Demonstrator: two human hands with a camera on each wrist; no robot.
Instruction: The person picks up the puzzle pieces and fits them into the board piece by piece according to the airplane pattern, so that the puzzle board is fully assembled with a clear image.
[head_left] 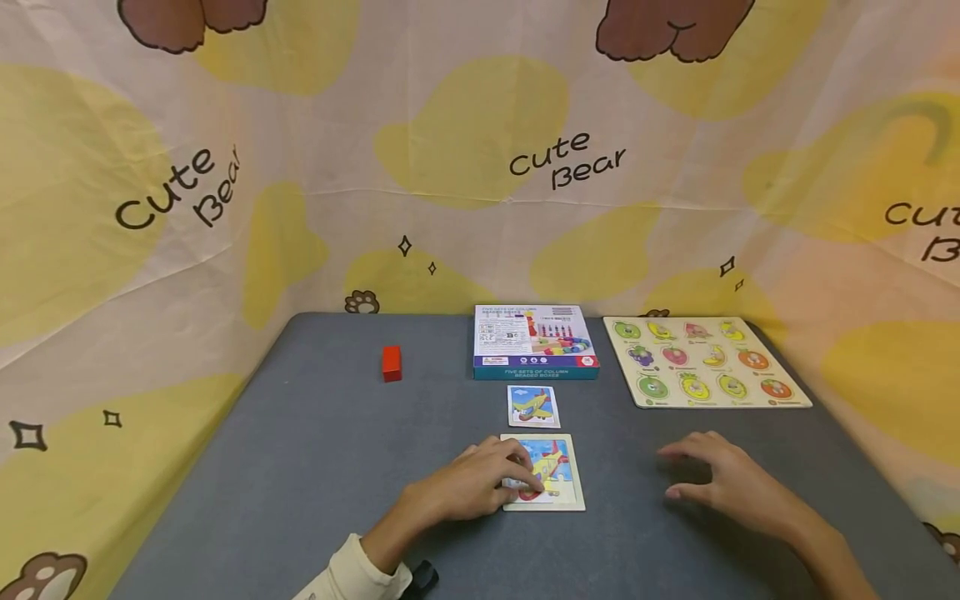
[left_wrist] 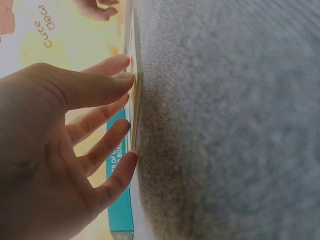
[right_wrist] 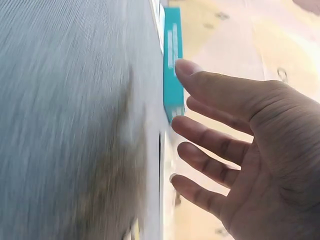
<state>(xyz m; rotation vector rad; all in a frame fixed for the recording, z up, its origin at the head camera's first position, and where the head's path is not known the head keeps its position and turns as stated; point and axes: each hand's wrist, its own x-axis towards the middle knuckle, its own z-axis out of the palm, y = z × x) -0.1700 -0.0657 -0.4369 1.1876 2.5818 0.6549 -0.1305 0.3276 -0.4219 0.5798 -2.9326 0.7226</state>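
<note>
A jigsaw puzzle of a yellow and red airplane (head_left: 564, 479) lies flat on the grey table in a pale wooden frame. My left hand (head_left: 480, 479) rests on its left part, covering some of the picture. In the left wrist view the thumb and fingertips (left_wrist: 129, 161) touch the puzzle board (left_wrist: 137, 87) from above, spread apart. Just beyond the puzzle lies a small card (head_left: 533, 407) with the same airplane. To the right, my right hand (head_left: 731, 483) hovers over the table, holding nothing, its fingers (right_wrist: 205, 160) loosely bent and apart from the thumb.
Behind the card sits a flat toy box (head_left: 536, 373) with a teal side. A wooden fruit board (head_left: 667, 375) lies at the back right. Toward the back left stands a red block (head_left: 392, 364). A printed cloth (head_left: 465, 150) hangs around the table (head_left: 315, 467).
</note>
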